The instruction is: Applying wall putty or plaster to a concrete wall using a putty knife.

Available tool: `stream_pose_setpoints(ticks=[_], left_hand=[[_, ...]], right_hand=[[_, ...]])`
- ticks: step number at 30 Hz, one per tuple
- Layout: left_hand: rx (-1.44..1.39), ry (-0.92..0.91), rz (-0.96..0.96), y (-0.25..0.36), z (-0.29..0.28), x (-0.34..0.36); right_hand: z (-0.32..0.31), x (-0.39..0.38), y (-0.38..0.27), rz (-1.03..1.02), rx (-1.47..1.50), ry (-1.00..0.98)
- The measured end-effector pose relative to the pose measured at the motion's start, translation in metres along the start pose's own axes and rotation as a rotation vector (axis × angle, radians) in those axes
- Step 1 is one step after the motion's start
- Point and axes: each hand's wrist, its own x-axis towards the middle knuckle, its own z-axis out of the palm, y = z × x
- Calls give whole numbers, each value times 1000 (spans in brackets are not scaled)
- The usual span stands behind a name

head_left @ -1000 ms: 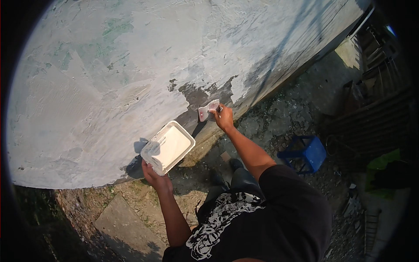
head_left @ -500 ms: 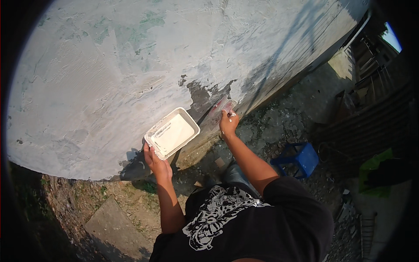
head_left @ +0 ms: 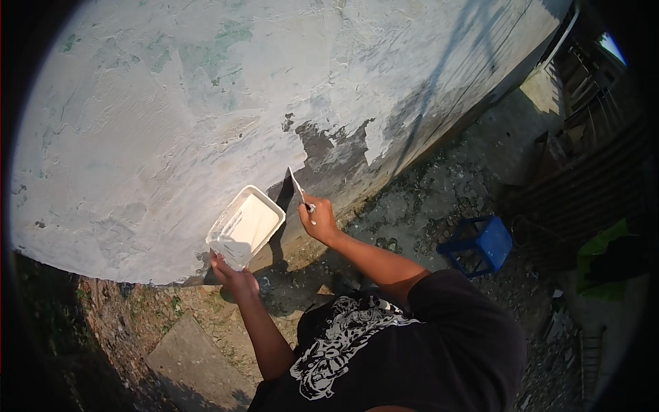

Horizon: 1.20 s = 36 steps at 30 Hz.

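A rough, pale painted wall fills the upper part of the view, with a dark grey patch low on it. My left hand grips the lower corner of a white rectangular tub of creamy white paste, held in front of the wall. My right hand, spotted with white, is closed on a flat scraper, seen nearly edge-on beside the tub's upper right, at the lower left of the dark patch. Whether the scraper touches the wall, I cannot tell.
A blue plastic stool stands on the rough ground at right, beside dark corrugated sheeting. A green item and a small ladder lie farther right. A pale pipe runs at upper right. A flat slab lies lower left.
The scraper has moved left and down from the dark patch toward the tub, turning from face-on to edge-on. The tub rose, then moved down and left.
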Motion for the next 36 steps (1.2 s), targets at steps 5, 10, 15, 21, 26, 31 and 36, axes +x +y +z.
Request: stream_pose_setpoints(ticks=[5,10,15,21,26,31,36], left_hand=[[-34,-73,4,3,22,-11],[-83,-133,4,7,38,-23],[-142,-210,18,7,55,-24],[-200,-301,-38,24,99,-45],[-168,-433,-27,35,121,-64],[-179,-463,15,41,135,-79],[-195,-504,6,44,140,-90]], right_hand=[[-51,-5,-12,-444,-314,2],[-103,1,-45,-610,-397,17],[-143,-1,-49,-379,-4,-89],[-174,37,-44,243,1223,-91],[-183,61,-60,-2,1424,-161],[-196,67,-79,-283,1251,-256],[-205,68,-89,-354,1125,-260]])
